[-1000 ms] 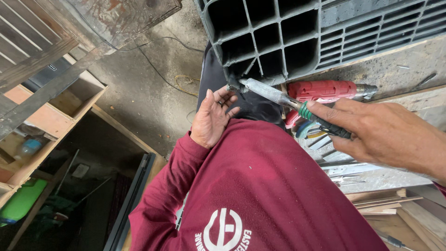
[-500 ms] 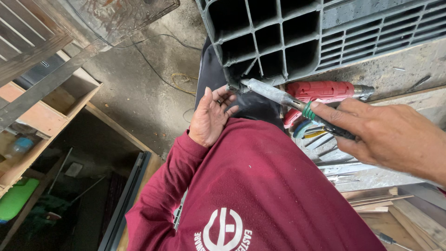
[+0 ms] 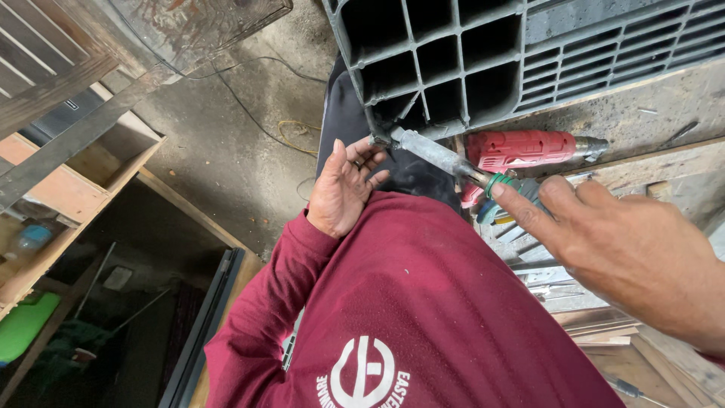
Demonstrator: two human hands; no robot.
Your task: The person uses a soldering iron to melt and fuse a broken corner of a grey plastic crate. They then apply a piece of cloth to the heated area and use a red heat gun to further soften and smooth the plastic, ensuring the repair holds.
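Observation:
My right hand (image 3: 619, 242) grips the handle end of a long tool (image 3: 438, 155) with a clear, dusty shaft and a green ring; its tip points left at the lower corner of a grey plastic grid pallet (image 3: 453, 53). My left hand (image 3: 343, 189), in a maroon sleeve, is raised with fingers spread, its fingertips at the tool's tip by the pallet corner. My maroon shirt fills the lower middle of the view.
A red power tool (image 3: 529, 149) lies on the dusty bench just behind the shaft. Metal strips and wood offcuts (image 3: 559, 287) lie to the right. Cables cross the concrete floor (image 3: 249, 143). A wooden box frame (image 3: 83, 174) stands at left, a green object (image 3: 23, 329) below it.
My left hand has lifted a little toward the tool's tip. My right hand has come closer to the camera, still holding the tool at the pallet corner.

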